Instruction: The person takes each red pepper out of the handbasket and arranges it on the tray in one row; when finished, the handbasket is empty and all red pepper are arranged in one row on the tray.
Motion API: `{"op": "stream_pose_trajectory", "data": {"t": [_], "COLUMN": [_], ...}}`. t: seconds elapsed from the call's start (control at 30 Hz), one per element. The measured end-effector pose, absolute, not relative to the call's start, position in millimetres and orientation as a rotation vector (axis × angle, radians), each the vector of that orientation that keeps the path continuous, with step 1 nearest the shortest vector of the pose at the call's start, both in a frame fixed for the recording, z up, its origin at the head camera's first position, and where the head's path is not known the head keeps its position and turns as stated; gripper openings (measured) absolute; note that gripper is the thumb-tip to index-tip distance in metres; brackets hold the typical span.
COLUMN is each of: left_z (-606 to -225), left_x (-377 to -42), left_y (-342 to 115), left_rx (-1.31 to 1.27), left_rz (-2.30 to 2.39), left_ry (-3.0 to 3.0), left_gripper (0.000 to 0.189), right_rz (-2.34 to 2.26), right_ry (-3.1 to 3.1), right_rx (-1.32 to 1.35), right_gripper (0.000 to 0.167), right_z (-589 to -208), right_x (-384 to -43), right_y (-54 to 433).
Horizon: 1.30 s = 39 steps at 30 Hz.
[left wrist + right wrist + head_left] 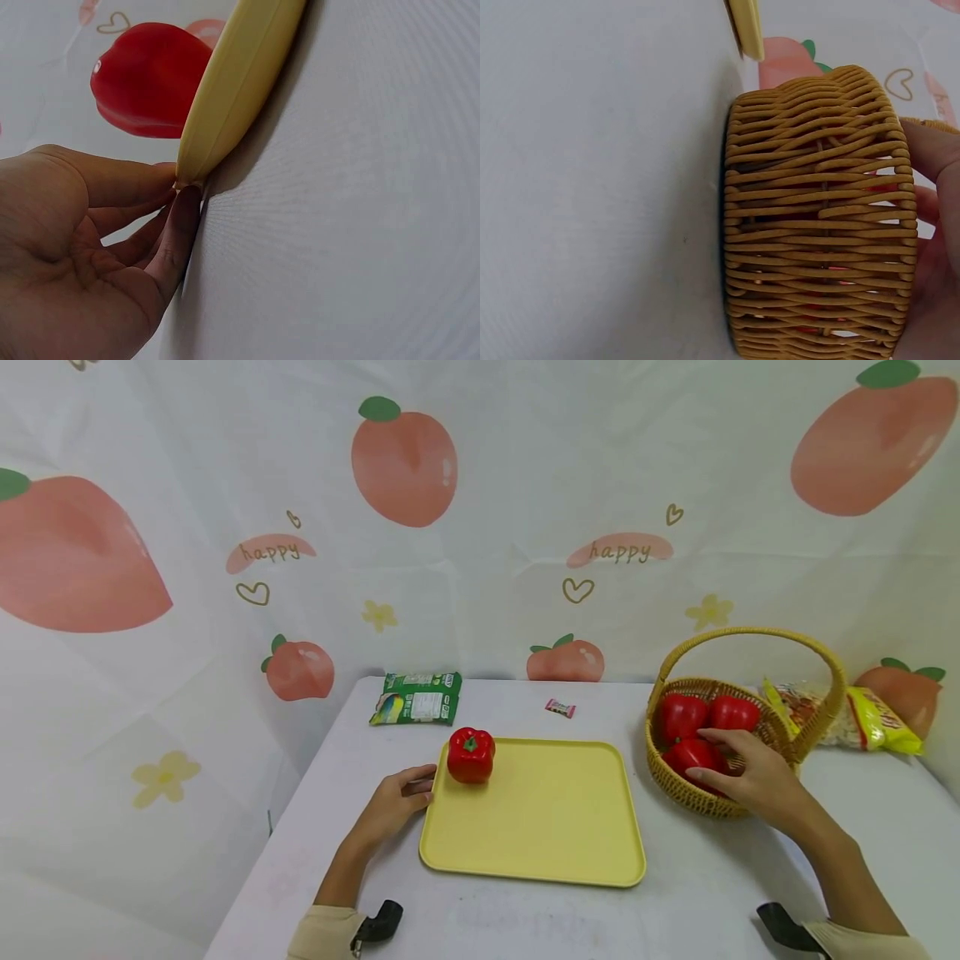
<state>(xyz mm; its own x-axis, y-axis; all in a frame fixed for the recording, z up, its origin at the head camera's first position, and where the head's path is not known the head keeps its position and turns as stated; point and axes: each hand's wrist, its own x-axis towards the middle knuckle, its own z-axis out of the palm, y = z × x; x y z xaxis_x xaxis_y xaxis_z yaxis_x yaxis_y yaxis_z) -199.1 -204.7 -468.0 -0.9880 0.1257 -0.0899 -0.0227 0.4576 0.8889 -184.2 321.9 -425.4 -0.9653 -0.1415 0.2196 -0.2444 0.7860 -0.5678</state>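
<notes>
In the head view a yellow tray [532, 810] lies on the table with a red bell pepper [470, 757] near its far left corner. My left hand [397, 802] pinches the tray's left edge; the left wrist view has thumb and fingertips meeting at its rim [225, 105]. To the right, my right hand [765, 781] reaches into a wicker basket [693, 793] with a tall handle. Its thumb and fingers grip the front bell pepper [693, 755], while two more red peppers [682, 717] sit behind. From the right wrist, the basket's weave [817, 217] mostly hides the peppers.
A green snack packet [417, 698] lies at the table's back left. Beyond the tray is a small pink-wrapped candy [560, 707]. Behind the basket, a yellow and clear food bag [862, 718] lies by the fruit-printed backdrop [480, 593]. The basket handle [750, 632] arches above the right hand.
</notes>
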Motion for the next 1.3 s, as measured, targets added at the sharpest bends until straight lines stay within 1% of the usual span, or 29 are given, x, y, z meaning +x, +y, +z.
{"op": "stream_pose_trajectory", "data": {"t": [0.2, 0.43, 0.67, 0.9, 1.1, 1.3], "left_z": [-469, -469, -470, -469, -469, -468], "left_x": [-200, -199, -199, -198, -198, -198], "left_y": [-205, -206, -205, -204, -204, -205], "left_rx": [0.083, 0.104, 0.103, 0.102, 0.102, 0.106], "left_rz": [1.567, 1.589, 1.600, 1.590, 1.589, 1.585], "left_ry": [2.553, 2.546, 2.538, 2.549, 2.549, 2.553], "left_gripper": [0.046, 0.046, 0.046, 0.046, 0.046, 0.046], "right_rz": [0.934, 0.874, 0.826, 0.853, 0.866, 0.934], "right_ry": [-2.853, -2.890, -2.911, -2.900, -2.868, -2.867], "right_rx": [0.313, 0.347, 0.338, 0.319, 0.325, 0.266], "right_gripper": [0.070, 0.065, 0.072, 0.073, 0.068, 0.069], "right_z": [-425, -424, -426, -425, -418, -407], "right_x": [-185, -185, -186, -185, -182, -178], "right_y": [322, 323, 321, 321, 324, 325]}}
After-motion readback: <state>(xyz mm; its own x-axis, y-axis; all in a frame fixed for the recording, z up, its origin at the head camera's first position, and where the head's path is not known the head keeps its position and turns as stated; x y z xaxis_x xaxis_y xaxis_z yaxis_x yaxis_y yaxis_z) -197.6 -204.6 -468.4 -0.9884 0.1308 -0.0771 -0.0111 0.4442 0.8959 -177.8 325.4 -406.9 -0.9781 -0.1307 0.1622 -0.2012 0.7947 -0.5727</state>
